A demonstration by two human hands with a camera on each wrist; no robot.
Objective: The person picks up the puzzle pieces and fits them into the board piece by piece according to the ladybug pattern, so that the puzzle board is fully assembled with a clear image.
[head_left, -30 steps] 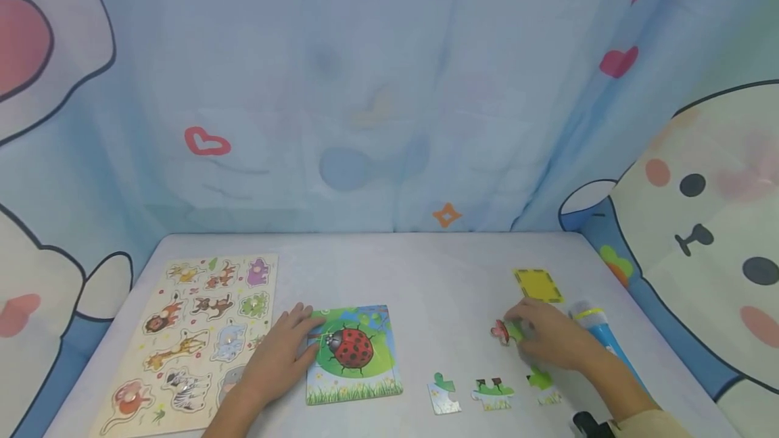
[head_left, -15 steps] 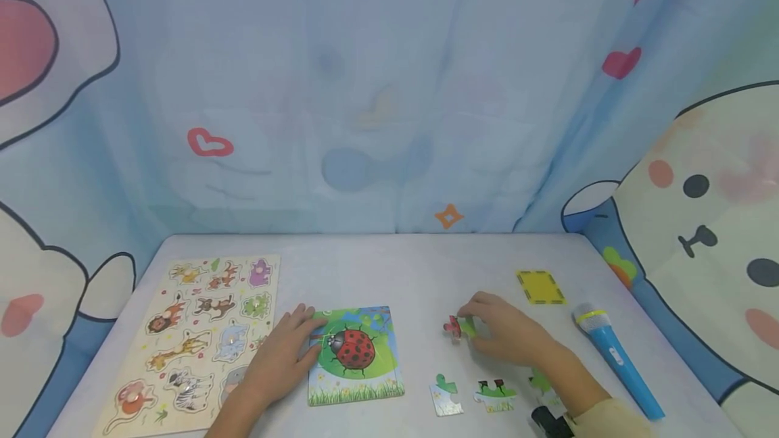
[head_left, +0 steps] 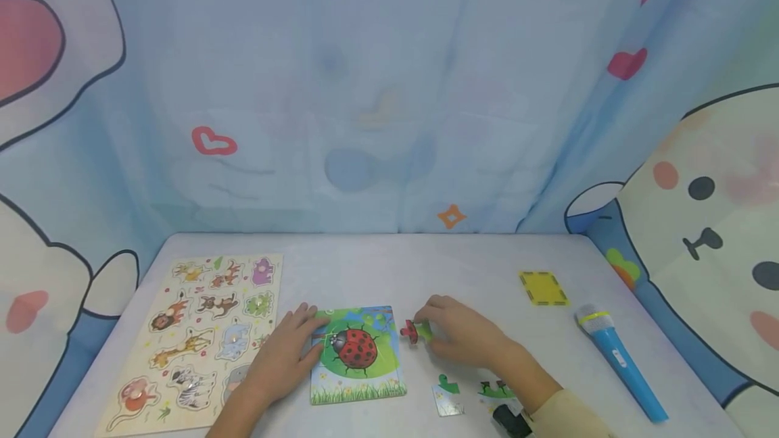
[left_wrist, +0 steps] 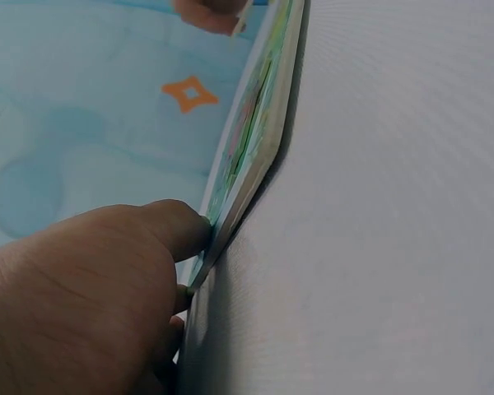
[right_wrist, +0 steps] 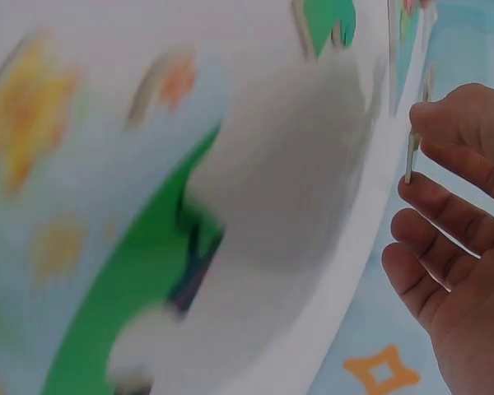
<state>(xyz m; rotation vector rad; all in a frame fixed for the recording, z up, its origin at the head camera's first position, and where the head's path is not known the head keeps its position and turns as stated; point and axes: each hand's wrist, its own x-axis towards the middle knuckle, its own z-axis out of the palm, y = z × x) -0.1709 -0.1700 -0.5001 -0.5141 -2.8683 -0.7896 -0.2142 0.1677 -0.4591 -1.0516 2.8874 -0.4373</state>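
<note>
A square ladybug puzzle (head_left: 359, 387) lies flat on the white table. My left hand (head_left: 280, 353) rests on its left side, with fingertips at the upper left and the thumb lower down; the left wrist view shows the thumb touching the puzzle's edge (left_wrist: 267, 140). Just right of the puzzle, my right hand (head_left: 465, 333) pinches a red and green jigsaw piece (head_left: 410, 332) between thumb and fingers. That piece appears edge-on and thin (right_wrist: 411, 160) in the right wrist view. Loose jigsaw pieces (head_left: 448, 399) lie below the right hand, some partly hidden by the forearm.
A wooden animal puzzle board (head_left: 203, 316) lies at the left, partly under the left forearm. At the right are a blue toy microphone (head_left: 627, 374) and a yellow square tile (head_left: 544, 288). A patterned blue curtain (head_left: 365, 86) hangs behind the table.
My right hand has carried the jigsaw piece leftward, from near the yellow tile to beside the ladybug puzzle. The left hand has stayed on the puzzle.
</note>
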